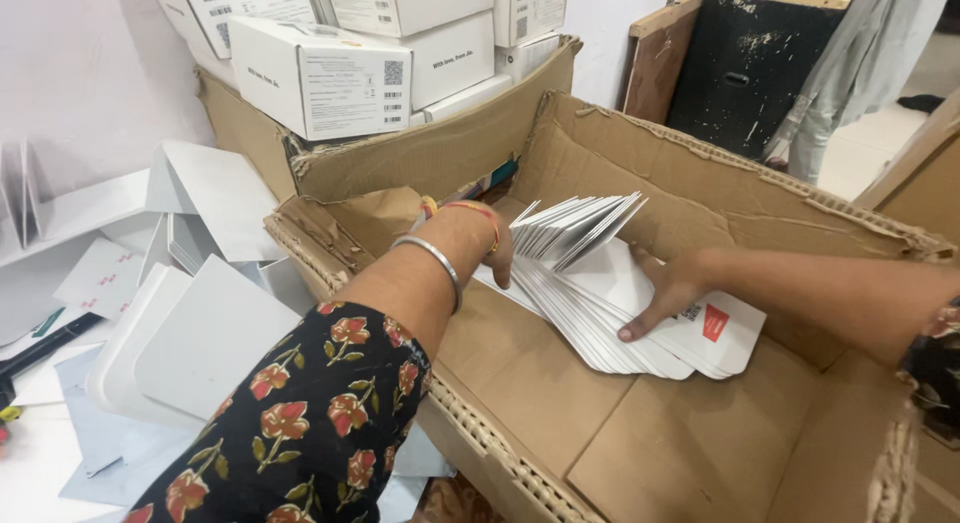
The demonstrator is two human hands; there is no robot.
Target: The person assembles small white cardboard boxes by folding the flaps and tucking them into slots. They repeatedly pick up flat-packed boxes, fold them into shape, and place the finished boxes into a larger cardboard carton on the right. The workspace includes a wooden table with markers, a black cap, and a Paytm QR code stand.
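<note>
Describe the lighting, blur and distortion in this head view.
Head view: soft, even indoor light, no harsh glare; faint shadow under the fanned white cards in the cardboard box; wide-angle stretch at the edges enlarges the floral sleeve; the hands are slightly soft.

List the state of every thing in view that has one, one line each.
Large cardboard box: open, flaps torn.
Stack of flat white cards: fanned out, lying in the box.
Left hand: gripping the raised cards.
Right hand: pressed flat on the stack.
Second cardboard box: open, filled with closed white boxes.
Folded white sheets: piled loosely beside the box.
</note>
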